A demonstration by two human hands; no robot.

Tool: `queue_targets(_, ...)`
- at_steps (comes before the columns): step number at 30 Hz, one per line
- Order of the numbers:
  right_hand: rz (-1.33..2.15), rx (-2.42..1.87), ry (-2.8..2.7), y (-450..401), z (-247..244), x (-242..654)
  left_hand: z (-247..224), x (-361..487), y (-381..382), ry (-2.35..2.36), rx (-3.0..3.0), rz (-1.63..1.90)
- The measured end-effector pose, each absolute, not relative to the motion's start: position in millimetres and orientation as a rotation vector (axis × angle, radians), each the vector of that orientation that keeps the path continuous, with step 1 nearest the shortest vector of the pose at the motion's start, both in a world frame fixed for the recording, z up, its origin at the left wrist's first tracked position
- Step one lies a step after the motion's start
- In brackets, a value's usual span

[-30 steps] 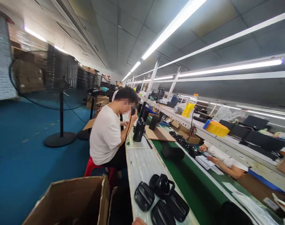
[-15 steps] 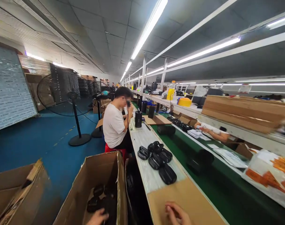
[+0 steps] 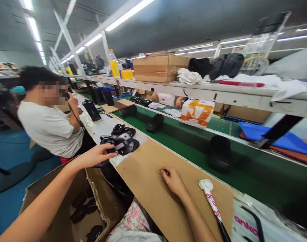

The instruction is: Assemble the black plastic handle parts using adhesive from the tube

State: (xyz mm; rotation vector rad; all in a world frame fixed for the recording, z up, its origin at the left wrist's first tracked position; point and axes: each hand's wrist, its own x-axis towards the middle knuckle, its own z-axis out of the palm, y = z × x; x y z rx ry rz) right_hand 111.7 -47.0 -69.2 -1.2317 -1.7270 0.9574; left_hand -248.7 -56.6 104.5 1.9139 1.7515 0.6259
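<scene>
My left hand (image 3: 103,155) stretches to the near left side of a pile of black plastic parts (image 3: 129,145) on the white bench. Its thumb and fingers close about the edge of one dark part, though blur hides the exact grip. Over a flat brown cardboard sheet (image 3: 145,164), my right hand (image 3: 172,179) is loosely curled, with nothing visible in it. To its right lies a black-handled tool (image 3: 211,195) whose upper part is wrapped in white plastic with pink lettering.
An open cardboard box (image 3: 103,201) with several dark pieces stands below left. Black objects (image 3: 219,153) sit on the green conveyor (image 3: 178,146) beyond the bench. A co-worker (image 3: 49,124) in a white shirt sits at left. A shelf (image 3: 244,92) runs above the conveyor.
My view has swung right. My left hand has risen from the cardboard box to the pile of black parts. My right hand stays over the cardboard sheet.
</scene>
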Motion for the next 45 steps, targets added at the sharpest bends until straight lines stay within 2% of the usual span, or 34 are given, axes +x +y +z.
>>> queue_targets(3,0.875,-1.267,-1.566,-53,-78,119,106,-175,-14,1.222,2.219,0.190)
queue_targets(7,0.819,-1.108,-1.512,-66,-72,128,84,-90,38,0.733,2.293,-0.271)
queue_targets(12,0.759,-1.131,-1.442,-79,-65,155,46,-32,75,0.629,2.475,-0.374)
queue_targets(15,0.697,-1.224,-1.439,-84,-74,171,26,-24,80,0.613,2.665,-0.281)
queue_targets(23,0.584,-1.482,-1.307,-78,-93,177,-12,-40,69,0.659,2.826,0.322)
queue_targets(31,0.592,-1.495,-1.250,-80,-94,181,-4,-72,78,0.862,2.806,0.691)
queue_targets(37,0.705,-1.327,-1.110,-79,-92,180,8,-72,99,1.135,2.727,0.407)
queue_targets(45,0.812,-1.240,-1.066,-82,-59,196,1,-14,106,0.984,2.356,0.836)
